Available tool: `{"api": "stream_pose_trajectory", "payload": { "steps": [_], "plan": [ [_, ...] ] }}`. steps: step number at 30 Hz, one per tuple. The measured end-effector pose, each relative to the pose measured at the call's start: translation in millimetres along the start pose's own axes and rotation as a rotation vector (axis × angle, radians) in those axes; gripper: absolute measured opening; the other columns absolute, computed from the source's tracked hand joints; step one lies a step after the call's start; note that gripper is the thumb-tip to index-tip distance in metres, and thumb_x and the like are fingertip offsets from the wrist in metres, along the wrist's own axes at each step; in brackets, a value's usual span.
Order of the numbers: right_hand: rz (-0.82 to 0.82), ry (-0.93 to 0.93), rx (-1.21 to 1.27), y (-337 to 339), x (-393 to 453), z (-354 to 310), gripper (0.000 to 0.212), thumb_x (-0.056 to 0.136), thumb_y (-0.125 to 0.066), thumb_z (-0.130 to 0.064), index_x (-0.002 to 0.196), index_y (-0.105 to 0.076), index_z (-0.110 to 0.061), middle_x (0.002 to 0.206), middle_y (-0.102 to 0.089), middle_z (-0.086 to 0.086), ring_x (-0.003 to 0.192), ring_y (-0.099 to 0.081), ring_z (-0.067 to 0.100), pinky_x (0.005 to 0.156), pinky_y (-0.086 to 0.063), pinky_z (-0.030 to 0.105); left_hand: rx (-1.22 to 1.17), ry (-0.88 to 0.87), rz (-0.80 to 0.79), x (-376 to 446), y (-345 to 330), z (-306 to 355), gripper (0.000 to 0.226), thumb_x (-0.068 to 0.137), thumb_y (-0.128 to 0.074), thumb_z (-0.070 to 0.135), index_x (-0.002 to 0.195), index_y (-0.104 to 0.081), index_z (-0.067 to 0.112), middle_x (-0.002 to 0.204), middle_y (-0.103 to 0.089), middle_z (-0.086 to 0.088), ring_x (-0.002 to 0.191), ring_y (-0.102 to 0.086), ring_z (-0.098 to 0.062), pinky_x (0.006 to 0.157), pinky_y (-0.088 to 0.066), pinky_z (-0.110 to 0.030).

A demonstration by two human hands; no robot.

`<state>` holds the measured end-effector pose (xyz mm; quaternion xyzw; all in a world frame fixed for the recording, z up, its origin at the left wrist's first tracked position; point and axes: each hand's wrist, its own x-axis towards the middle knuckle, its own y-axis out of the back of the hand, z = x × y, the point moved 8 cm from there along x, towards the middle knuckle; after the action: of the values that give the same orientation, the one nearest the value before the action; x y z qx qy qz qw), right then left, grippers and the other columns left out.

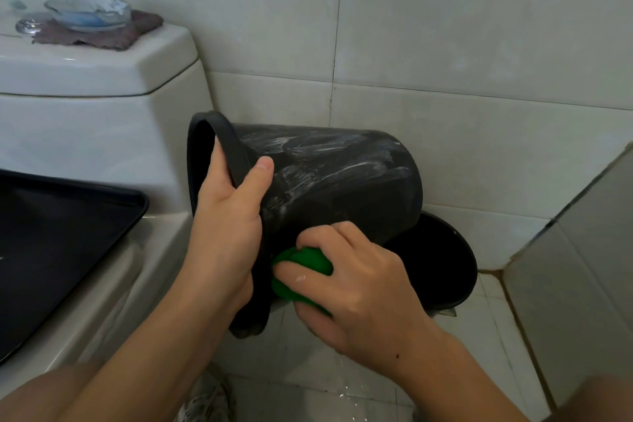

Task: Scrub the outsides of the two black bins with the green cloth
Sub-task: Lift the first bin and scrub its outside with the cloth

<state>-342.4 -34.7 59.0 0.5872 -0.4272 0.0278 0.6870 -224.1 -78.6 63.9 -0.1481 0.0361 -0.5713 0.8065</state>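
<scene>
A black bin (pixel 342 175) lies tipped on its side in the air, its mouth to the left and its wall streaked with white suds. My left hand (pixel 229 223) grips its rim, thumb on the outside and fingers inside. My right hand (pixel 356 284) holds a balled green cloth (pixel 301 267) and presses it against the lower side of the bin. A second black bin (pixel 445 271) stands upright on the floor behind, its mouth partly hidden by the held bin.
A white toilet (pixel 102 134) stands at the left, with a black tray (pixel 51 236) on its seat. A glass dish (pixel 89 12) on a purple cloth sits on the tank lid. Tiled walls close in behind and at the right. The floor tiles are wet.
</scene>
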Motion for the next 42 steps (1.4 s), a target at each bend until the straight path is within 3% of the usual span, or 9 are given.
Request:
{"api": "stream_pose_trajectory", "payload": {
  "steps": [8,13,17,20,25,33,37,40,42],
  "plan": [
    [0.126,-0.105,0.007,11.4,14.1,6.9,0.02,0.085,-0.062,-0.023,0.101,-0.074,-0.021,0.101,-0.063,0.004,0.087,-0.054,0.019,0.061,-0.042,0.02,0.016,0.006,0.006,4.6,1.5,-2.6,0.04,0.1,-0.05,0.011,0.139,-0.049,0.018,0.097,-0.073,0.004,0.09,-0.071,-0.012,0.08,-0.057,-0.031],
    [0.007,0.031,0.051,-7.0,-3.4,-2.5,0.02,0.084,-0.062,-0.021,0.1,-0.073,-0.023,0.102,-0.061,0.005,0.09,-0.053,0.021,0.063,-0.047,0.025,0.023,0.058,0.016,7.1,8.3,-14.4,0.042,0.097,-0.055,0.018,0.139,-0.05,0.019,0.115,-0.07,-0.006,0.105,-0.068,-0.023,0.099,-0.052,-0.048],
    [0.034,0.062,-0.003,-6.5,-4.8,-2.9,0.019,0.089,-0.06,-0.02,0.1,-0.074,-0.023,0.1,-0.064,0.007,0.086,-0.057,0.024,0.059,-0.05,0.029,0.076,0.014,-0.034,6.8,5.9,-6.9,0.051,0.096,-0.058,0.021,0.145,-0.044,0.026,0.131,-0.065,-0.004,0.118,-0.063,-0.022,0.105,-0.047,-0.048],
    [0.16,-0.088,-0.001,8.1,2.7,17.8,0.022,0.086,-0.061,-0.023,0.104,-0.074,-0.021,0.102,-0.063,0.008,0.088,-0.057,0.024,0.062,-0.047,0.026,0.057,-0.039,-0.046,3.6,3.7,-0.8,0.042,0.099,-0.051,0.009,0.139,-0.05,0.021,0.115,-0.072,-0.001,0.105,-0.068,-0.018,0.099,-0.051,-0.041],
    [0.378,-0.431,0.079,23.8,6.8,56.6,0.028,0.084,-0.059,-0.029,0.105,-0.074,-0.019,0.099,-0.061,0.003,0.085,-0.058,0.021,0.066,-0.044,0.028,0.056,-0.011,-0.134,-6.5,-10.7,-11.7,0.043,0.1,-0.05,0.007,0.141,-0.048,0.019,0.121,-0.07,-0.008,0.112,-0.067,-0.025,0.101,-0.05,-0.045],
    [0.341,-0.286,0.098,12.9,2.1,38.7,0.023,0.087,-0.063,-0.033,0.1,-0.075,-0.018,0.097,-0.062,0.005,0.083,-0.059,0.022,0.063,-0.049,0.032,0.17,-0.112,-0.183,-8.7,-12.5,-6.8,0.048,0.1,-0.048,0.004,0.143,-0.045,0.024,0.114,-0.073,0.002,0.104,-0.069,-0.013,0.089,-0.054,-0.024],
    [0.379,-0.481,0.119,22.0,7.6,69.7,0.025,0.086,-0.059,-0.037,0.099,-0.075,-0.023,0.096,-0.06,-0.001,0.085,-0.06,0.021,0.064,-0.051,0.037,0.189,-0.139,-0.239,-12.6,-17.7,-6.9,0.054,0.096,-0.052,0.013,0.147,-0.04,0.024,0.125,-0.069,0.002,0.116,-0.065,-0.016,0.099,-0.051,-0.032],
    [0.326,-0.368,0.161,18.2,9.3,47.9,0.022,0.083,-0.062,-0.03,0.098,-0.074,-0.02,0.095,-0.059,0.001,0.083,-0.057,0.022,0.066,-0.047,0.037,0.191,-0.136,-0.215,-12.4,-17.2,-6.9,0.05,0.1,-0.053,0.01,0.146,-0.042,0.026,0.118,-0.072,0.004,0.109,-0.067,-0.012,0.094,-0.052,-0.026],
    [0.285,-0.27,0.228,11.9,4.8,25.5,0.02,0.083,-0.064,-0.025,0.099,-0.073,-0.016,0.096,-0.059,0.003,0.083,-0.055,0.022,0.066,-0.047,0.036,0.19,-0.131,-0.207,-12.0,-16.0,-6.4,0.048,0.101,-0.051,0.012,0.145,-0.043,0.03,0.118,-0.071,0.004,0.108,-0.067,-0.013,0.098,-0.052,-0.032]
  ]
}}
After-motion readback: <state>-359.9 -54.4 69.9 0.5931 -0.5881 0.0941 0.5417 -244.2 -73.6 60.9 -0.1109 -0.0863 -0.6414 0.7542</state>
